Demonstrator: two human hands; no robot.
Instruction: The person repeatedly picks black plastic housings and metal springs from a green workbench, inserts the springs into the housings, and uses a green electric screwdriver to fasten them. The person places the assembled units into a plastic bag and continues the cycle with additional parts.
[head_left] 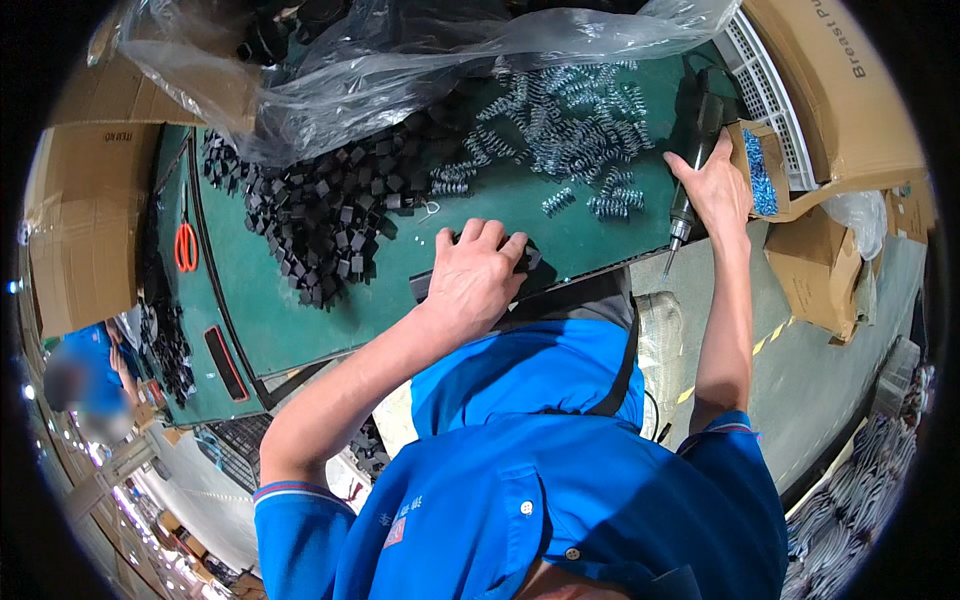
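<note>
Holding a black part on the green table, near its front edge, our left hand lies over it with fingers bent and close together. Our right hand wraps its fingers and thumb round the driver, whose tip points down by the table edge, well apart from the part.

We judge this piece to be unfinished, though our palm hides most of it, so we cannot tell what is already fitted. Much seems left: the blocks and springs lie loose in heaps, and we can pick out no finished piece.

Counting, we have one part under the hand, one driver, one pair of scissors at the left and one small box of blue screws beside our right hand. One spring lies apart from its heap; the other springs, blocks and screws overlap too much to count.
</note>
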